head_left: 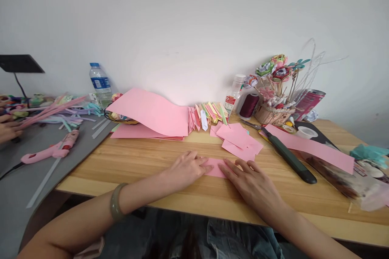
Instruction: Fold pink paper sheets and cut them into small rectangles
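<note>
A small pink paper piece (216,168) lies on the wooden table near its front edge, between my two hands. At its left end my left hand (190,168), below a green bangle, has its fingers bent and closed on the paper. My right hand (243,176) holds the other end, thumb and fingers pressing it against the tabletop. Both ends of the piece are covered by my fingers. Just behind my right hand is a loose pile of pink paper pieces (237,137).
Large pink sheets (148,113) and folded paper pieces (209,115) sit behind. To the right are a dark green long-handled tool (288,156), a pink strip (316,148) and a flower basket (270,113). At left lie a pink glue gun (51,151) and another person's hand (7,128).
</note>
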Demonstrator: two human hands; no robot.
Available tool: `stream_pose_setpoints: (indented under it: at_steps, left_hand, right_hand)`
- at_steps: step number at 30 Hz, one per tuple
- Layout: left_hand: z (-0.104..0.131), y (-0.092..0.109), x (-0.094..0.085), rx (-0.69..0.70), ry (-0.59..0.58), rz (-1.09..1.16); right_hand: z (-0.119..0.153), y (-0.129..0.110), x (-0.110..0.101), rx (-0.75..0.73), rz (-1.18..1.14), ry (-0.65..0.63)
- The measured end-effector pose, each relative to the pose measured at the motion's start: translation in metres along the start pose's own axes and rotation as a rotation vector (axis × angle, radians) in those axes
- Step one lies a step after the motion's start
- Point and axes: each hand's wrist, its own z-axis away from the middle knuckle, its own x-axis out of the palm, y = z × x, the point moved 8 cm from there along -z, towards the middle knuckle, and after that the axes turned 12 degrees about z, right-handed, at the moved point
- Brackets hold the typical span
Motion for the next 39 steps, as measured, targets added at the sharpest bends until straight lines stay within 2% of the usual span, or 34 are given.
stream_pose_setpoints:
  at_steps: [7,12,15,19,20,22,24,26,28,31,35,39]
  left_hand:
    - [0.010,-0.002,-0.002,0.002,0.071,-0.108]
    - [0.010,-0.003,0.001,0.063,0.097,-0.059]
    - [0.007,-0.012,0.003,0.123,0.084,0.054]
    - [-0.007,-0.024,-0.005,0.259,0.048,0.175]
    - [-0.013,-0.027,-0.009,0.277,0.056,0.179]
    - [-0.024,-0.031,-0.018,0.249,0.095,0.187]
    - [-0.034,-0.034,-0.025,0.118,0.148,0.198]
    - [-0.037,-0.032,-0.029,-0.041,0.189,0.189]
    - [-0.035,-0.021,-0.029,-0.146,0.190,0.152]
    - [-0.031,-0.007,-0.019,-0.233,0.108,0.120]
    - [-0.029,-0.002,-0.003,-0.144,0.004,0.112]
    - [-0.030,-0.009,0.004,0.023,0.023,0.172]
  right_hand:
    - [0.004,0.000,0.001,0.065,0.060,-0.029]
    - [0.006,0.001,-0.004,0.092,0.091,-0.002]
    - [0.012,0.020,-0.008,0.186,0.041,0.021]
    - [0.036,0.069,-0.012,0.426,0.110,0.126]
    - [0.041,0.081,-0.007,0.466,0.148,0.095]
    - [0.049,0.101,0.012,0.536,0.210,-0.070]
    - [0.057,0.118,0.032,0.616,0.252,-0.267]
    - [0.063,0.129,0.046,0.683,0.264,-0.410]
    - [0.065,0.135,0.057,0.712,0.231,-0.495]
    - [0.067,0.139,0.071,0.694,0.171,-0.558]
    - [0.073,0.147,0.086,0.680,0.126,-0.585]
    - [0.077,0.150,0.092,0.686,0.107,-0.593]
